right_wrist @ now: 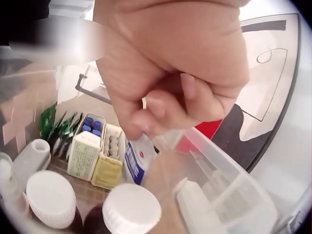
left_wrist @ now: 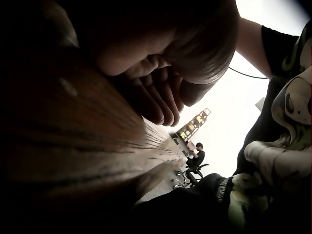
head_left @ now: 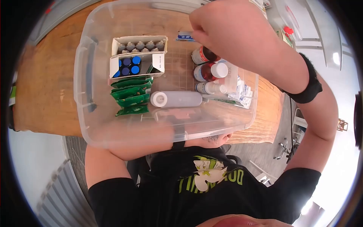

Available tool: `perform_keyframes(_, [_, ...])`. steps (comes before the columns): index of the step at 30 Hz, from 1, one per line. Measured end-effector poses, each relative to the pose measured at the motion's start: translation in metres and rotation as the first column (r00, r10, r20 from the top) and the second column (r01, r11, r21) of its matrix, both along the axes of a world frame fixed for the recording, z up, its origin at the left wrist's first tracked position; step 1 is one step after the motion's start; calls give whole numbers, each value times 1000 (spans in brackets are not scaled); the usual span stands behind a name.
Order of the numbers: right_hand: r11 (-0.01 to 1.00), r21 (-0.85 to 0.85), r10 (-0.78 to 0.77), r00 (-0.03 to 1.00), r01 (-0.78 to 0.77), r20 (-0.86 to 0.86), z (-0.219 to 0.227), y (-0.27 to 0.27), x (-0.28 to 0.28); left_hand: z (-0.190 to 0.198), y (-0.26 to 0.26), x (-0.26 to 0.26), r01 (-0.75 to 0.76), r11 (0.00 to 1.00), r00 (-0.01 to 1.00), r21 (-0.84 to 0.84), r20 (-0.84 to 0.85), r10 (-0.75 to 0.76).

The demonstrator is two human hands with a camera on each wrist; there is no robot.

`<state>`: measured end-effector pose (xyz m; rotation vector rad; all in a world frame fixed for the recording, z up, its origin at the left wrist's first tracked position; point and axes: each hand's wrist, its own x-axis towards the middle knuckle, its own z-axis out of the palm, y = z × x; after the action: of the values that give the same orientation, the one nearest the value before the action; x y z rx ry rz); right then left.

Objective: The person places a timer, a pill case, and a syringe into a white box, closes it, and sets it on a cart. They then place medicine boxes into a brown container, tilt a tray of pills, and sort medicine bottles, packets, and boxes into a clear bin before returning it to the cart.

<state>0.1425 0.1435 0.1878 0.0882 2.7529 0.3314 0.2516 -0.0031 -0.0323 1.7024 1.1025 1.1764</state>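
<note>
My right hand (head_left: 230,28) is over the far side of a clear plastic bin (head_left: 85,75). In the right wrist view its fingers curl, and thumb and fingertips pinch the top of a blue-and-white packet (right_wrist: 137,158), which hangs upright at the bin's far wall. Near the packet stand brown bottles with white caps (head_left: 219,70) and a box of blue-capped vials (head_left: 136,65). My left hand (left_wrist: 161,73) lies at the wooden table's near edge, in front of the bin, its fingers loosely bent with nothing in them. The bin's near wall partly covers that forearm in the head view.
Inside the bin are green sachets (head_left: 132,94), a white bottle lying on its side (head_left: 177,99), a box of ampoules (head_left: 140,44), a small white bottle (head_left: 210,88) and white packets (head_left: 242,92). The bin stands on a wooden table (head_left: 45,94). A seated person (left_wrist: 196,158) is far behind.
</note>
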Motion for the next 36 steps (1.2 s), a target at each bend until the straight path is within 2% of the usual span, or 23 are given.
perform_keyframes(1, [1000,6,-20,995,19,101,15,-10,-2,-2,1,2,3,1000,1000,-12,24,-2])
perform_keyframes(3, [1000,-6,-3,983,4,183,16,-12,-3,-5,0,5,7,1000,999,-28,54,-6])
perform_keyframes(6, [996,-71,69,991,-61,118,1,-7,-2,-4,0,5,6,999,998,-46,59,-4])
perform_keyframes(9, [992,-121,43,995,-32,89,-1,-13,-5,-7,-1,7,-23,999,999,-44,26,24])
perform_keyframes(14, [998,-67,-8,993,17,121,3,-23,-15,-26,-1,20,-117,986,993,116,-19,120])
perform_keyframes(18, [990,-137,13,980,14,196,14,-19,-18,-26,-3,23,-131,989,991,62,4,131])
perform_keyframes(19, [993,-109,-17,970,45,244,6,-18,-25,-20,-3,17,-113,993,994,35,-5,113])
perform_keyframes(21, [999,-22,-40,981,45,192,-12,-14,-23,-16,-2,13,-88,996,996,-12,4,88])
perform_keyframes(23, [995,101,-6,1000,6,-8,-33,-14,-12,-15,-2,13,-73,996,996,-50,38,75])
perform_keyframes(26, [997,67,36,998,-32,-61,-31,-18,-5,-16,-2,13,-82,996,996,28,25,81])
perform_keyframes(29, [994,107,-13,997,4,80,-20,-23,-7,-16,-1,14,-62,997,998,39,27,61])
perform_keyframes(32, [972,70,232,955,-222,-183,-28,-2,4,-17,-2,16,-106,991,994,78,46,103])
perform_keyframes(33, [988,-63,133,984,-141,-120,-28,4,9,-17,-2,15,-85,995,996,44,33,84])
perform_keyframes(35, [952,-302,-42,998,52,42,-14,0,8,-6,-1,7,-45,999,999,-25,7,45])
perform_keyframes(36, [945,-327,15,997,9,71,-17,0,10,-6,-1,7,-58,998,998,-2,24,58])
